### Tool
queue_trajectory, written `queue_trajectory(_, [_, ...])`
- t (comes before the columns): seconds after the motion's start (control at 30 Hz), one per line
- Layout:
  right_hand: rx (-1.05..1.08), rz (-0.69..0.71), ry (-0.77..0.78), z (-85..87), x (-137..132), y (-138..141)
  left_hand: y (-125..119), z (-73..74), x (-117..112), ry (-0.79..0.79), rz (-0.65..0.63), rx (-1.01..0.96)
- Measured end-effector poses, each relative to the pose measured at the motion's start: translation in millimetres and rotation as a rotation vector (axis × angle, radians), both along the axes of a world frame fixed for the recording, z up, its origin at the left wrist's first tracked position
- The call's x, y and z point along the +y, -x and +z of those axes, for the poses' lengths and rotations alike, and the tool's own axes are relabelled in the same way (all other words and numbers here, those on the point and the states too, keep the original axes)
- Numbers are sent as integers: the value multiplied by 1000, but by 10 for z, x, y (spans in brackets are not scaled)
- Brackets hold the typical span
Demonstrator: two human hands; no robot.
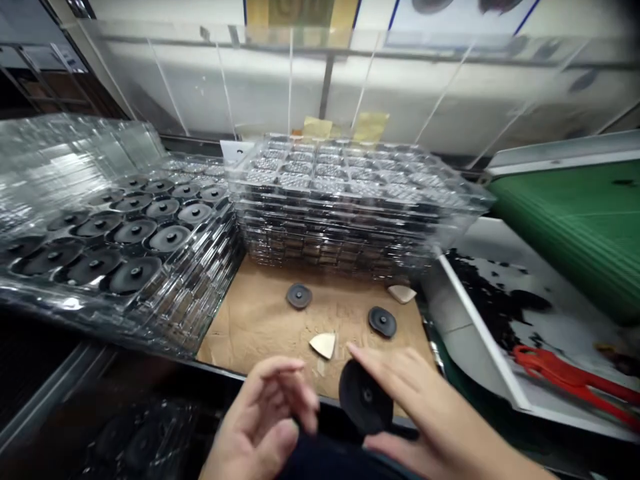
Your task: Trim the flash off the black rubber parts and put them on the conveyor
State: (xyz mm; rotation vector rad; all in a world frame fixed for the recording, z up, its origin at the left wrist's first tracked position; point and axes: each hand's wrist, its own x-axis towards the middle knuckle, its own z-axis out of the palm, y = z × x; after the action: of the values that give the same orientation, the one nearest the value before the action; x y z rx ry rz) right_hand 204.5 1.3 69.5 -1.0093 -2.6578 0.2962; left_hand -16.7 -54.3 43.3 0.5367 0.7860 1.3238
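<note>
Seen from the head-worn camera, a person's right hand grips a black rubber-faced disc by its rim, index finger over the top edge and thumb below, the hand spread wide around it. The disc tilts in the air above the front edge of the bench, its central stud facing up and toward the camera. The left hand hangs open and loosely curled just beside the disc, its fingertips apart from it and holding nothing.

Beyond the hands, a cardboard sheet carries two more black discs and two cream triangular pieces, one lying close to the right hand's fingers. A tall stack of clear plastic trays stands behind the sheet. To its left, another clear tray stack holds rows of matching black discs in its pockets. On the right, a white bin holds a red-handled tool, below a green ribbed mat.
</note>
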Motion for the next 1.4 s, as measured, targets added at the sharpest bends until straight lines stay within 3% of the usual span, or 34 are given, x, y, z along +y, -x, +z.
queue_trajectory(0.1, [215,-57,203,-469,-94,168,-124,-353,158,113,-75,27])
queue_trajectory(0.17, [333,-71,305,-661,-113,319,-169,-566,184,211,-154,-37])
queue_trajectory(0.23, [408,-74,383,-762,-86,461,-168,-681,201,310,-195,-79])
queue_trajectory(0.33, [413,-110,442,-820,15,585,-111,-688,291,447,-210,-157])
queue_trajectory(0.43, [385,-155,414,-909,136,570,-43,-660,414,476,-151,-271])
queue_trajectory(0.6, [280,-551,269,-1306,312,420,41,-787,488,506,7,-331])
queue_trajectory(0.73, [311,-551,287,-1533,336,417,43,-926,499,481,151,-273])
queue_trajectory(0.9, [359,-403,424,-1404,379,463,-31,-1060,566,526,211,-225])
queue_trajectory(1.07, [466,-493,659,-1175,467,632,-78,-1084,599,532,245,-183])
queue_trajectory(1.2, [524,-378,699,-1095,422,803,-80,-1074,592,560,228,-175])
queue_trajectory(1.3, [506,-415,699,-1087,411,829,-70,-1095,578,537,241,-164])
queue_trajectory(1.4, [512,-344,731,-1096,434,814,-58,-1122,560,537,215,-190])
